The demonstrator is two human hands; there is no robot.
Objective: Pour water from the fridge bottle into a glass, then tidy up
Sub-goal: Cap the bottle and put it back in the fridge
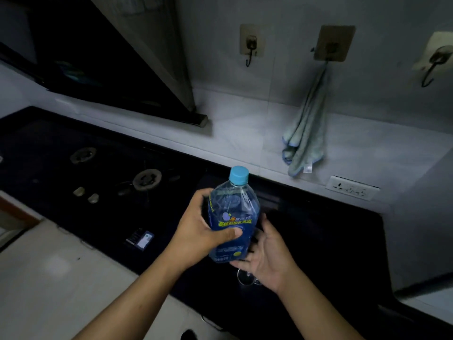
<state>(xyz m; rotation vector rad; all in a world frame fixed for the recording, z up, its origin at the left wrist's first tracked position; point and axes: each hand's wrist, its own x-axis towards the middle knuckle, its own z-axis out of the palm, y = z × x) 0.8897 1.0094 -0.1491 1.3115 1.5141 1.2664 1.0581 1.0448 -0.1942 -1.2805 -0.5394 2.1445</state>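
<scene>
The capped bottle (232, 217) is gripped around its label by the left hand (198, 231), above the dark counter (318, 241). The right hand (267, 256) is held flat-fingered against its base, a glass (245, 279) half hidden beneath.

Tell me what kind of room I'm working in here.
A home kitchen, most likely: a dark gas hob, an extractor hood above it, and a cloth hanging from a wall hook.
</scene>
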